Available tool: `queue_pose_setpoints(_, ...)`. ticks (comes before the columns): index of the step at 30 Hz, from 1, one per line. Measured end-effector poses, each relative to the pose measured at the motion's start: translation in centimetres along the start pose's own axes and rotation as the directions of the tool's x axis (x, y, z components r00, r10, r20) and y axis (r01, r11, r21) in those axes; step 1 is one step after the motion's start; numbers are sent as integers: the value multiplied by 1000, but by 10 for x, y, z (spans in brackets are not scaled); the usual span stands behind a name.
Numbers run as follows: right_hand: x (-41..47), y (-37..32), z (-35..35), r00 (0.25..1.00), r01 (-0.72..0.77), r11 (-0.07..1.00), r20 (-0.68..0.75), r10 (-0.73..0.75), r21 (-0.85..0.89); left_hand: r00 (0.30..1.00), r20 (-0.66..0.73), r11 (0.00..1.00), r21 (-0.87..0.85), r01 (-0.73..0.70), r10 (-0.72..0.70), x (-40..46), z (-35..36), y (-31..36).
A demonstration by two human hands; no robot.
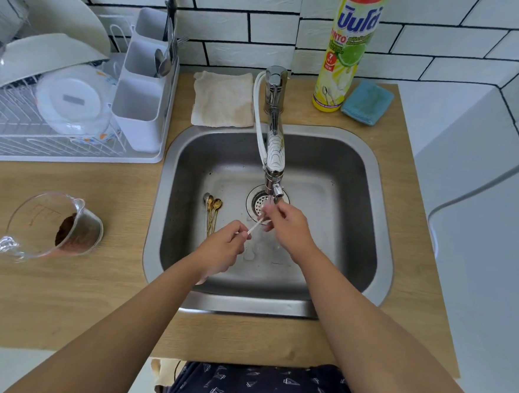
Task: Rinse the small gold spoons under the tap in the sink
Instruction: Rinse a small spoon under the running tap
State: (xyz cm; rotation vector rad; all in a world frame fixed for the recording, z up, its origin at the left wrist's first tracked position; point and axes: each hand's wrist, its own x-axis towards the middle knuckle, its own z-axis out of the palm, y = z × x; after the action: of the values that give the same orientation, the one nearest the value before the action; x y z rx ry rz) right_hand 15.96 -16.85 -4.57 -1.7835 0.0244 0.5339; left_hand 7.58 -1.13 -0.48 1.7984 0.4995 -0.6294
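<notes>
Both hands are over the steel sink [369, 234], just below the tap [275, 154]. My left hand [222, 247] pinches the handle end of a thin pale spoon [254, 228]. My right hand [287, 221] holds the spoon's bowl end at the tap's spout, where water runs. Its fingers hide the bowl. Several small gold spoons [212, 213] lie bunched on the sink floor left of the drain [259, 204], apart from both hands.
A tipped glass measuring cup [56, 225] with brown residue lies on the wooden counter to the left. A dish rack [59, 96] with plates and a cutlery holder stands behind it. A cloth [222, 100], dish soap bottle [350, 49] and blue sponge [366, 102] sit behind the sink.
</notes>
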Motion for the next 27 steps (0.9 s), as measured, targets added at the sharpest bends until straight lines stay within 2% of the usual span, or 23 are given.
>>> queue_pose_setpoints(2, 2, 0, -1, 1000, 10, 997, -17, -12, -77, 1000, 12, 1000, 0, 17, -17, 0, -1, 1)
queue_pose_setpoints(6, -3, 2, -2, 993, 49, 976, 119, -24, -212, 1000, 12, 1000, 14, 27, -27, -1, -2, 2)
queue_pose_setpoints(10, 2, 1, -1, 1000, 23, 996, -16, -25, -81, 1000, 3, 999, 33, 28, -28, 0, 0, 3)
queue_pose_setpoints(12, 0, 1, 0, 999, 22, 993, 32, -19, -118, 999, -11, 998, 47, 31, -31, -1, 0, 4)
queue_pose_setpoints(15, -5, 2, 1, 990, 44, 958, 137, -4, -283, 1000, -19, 999, 46, 24, -23, -2, -1, 4)
queue_pose_setpoints(19, 3, -2, -5, 999, -30, 995, -22, 28, -93, 999, 3, 999, 9, 34, -34, -3, 1, 4)
queue_pose_setpoints(23, -2, 1, -3, 993, 0, 974, 112, 27, -228, 999, -1, 999, 43, 33, -33, -4, 0, 3)
queue_pose_setpoints(27, 1, 0, -3, 997, -65, 996, 35, 67, -59, 999, -2, 998, 56, 42, -42, -3, 2, 2)
